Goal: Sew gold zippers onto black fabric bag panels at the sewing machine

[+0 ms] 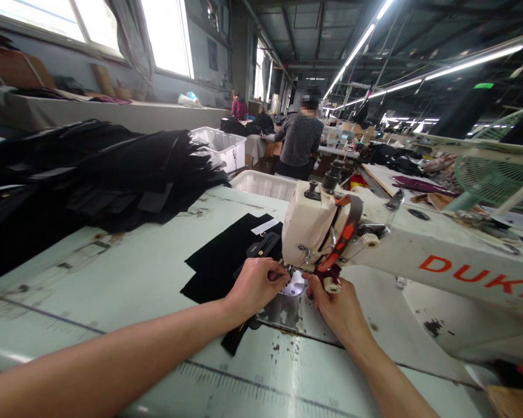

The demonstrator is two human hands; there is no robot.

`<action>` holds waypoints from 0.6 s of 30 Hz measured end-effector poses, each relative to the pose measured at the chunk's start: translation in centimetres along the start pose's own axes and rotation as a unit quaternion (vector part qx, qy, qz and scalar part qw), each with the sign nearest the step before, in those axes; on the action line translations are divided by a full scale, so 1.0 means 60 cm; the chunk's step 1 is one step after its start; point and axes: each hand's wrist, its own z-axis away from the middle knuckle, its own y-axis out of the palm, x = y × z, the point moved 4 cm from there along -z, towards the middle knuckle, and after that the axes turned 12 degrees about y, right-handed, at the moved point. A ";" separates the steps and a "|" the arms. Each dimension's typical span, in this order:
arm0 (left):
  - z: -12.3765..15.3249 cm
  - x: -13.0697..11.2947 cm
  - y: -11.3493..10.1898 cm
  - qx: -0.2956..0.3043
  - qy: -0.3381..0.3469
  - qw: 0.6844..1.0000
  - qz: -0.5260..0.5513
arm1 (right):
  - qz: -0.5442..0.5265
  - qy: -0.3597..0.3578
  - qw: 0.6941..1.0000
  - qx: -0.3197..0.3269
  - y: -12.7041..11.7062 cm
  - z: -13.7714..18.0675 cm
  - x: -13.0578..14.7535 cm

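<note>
My left hand (257, 287) is at the needle area of a white sewing machine (307, 223), thumb and forefinger pinched together. What they pinch is too small to make out. From the other side, my right hand (337, 305) reaches in beside the lit needle plate (295, 284), fingers curled close together; anything between them is hidden. A black fabric piece (222, 252) lies flat left of the machine head, with a white strip (265, 226) and a dark tab with small metal fittings on it. Below my left wrist, a narrow black end (234, 339) sticks out.
A big heap of black cut fabric (100, 168) covers the table's far left. Behind the table stand white plastic bins (220, 148). A co-worker (300, 139) sits beyond, facing away. At right is a green fan (499, 180). A ruler scale (222, 374) runs along the front edge.
</note>
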 end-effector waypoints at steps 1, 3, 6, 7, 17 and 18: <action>-0.001 -0.001 0.000 -0.001 -0.002 1.000 -0.005 | 0.010 -0.001 1.000 -0.016 -0.004 0.000 0.001; -0.002 -0.002 0.001 -0.006 -0.006 1.000 -0.017 | 0.025 -0.003 0.999 -0.033 -0.007 0.000 0.004; -0.003 -0.002 0.002 -0.011 -0.012 0.999 -0.029 | 0.042 -0.005 0.998 -0.044 -0.004 0.000 0.006; -0.004 -0.002 0.002 -0.011 -0.013 0.999 -0.030 | 0.047 -0.005 0.998 -0.048 -0.003 0.000 0.006; -0.005 -0.003 -0.001 -0.019 -0.006 0.999 -0.035 | 0.068 0.000 0.996 -0.057 0.000 -0.001 0.001; -0.005 -0.003 -0.001 -0.019 -0.006 0.999 -0.036 | 0.068 0.000 0.996 -0.057 0.001 0.000 0.002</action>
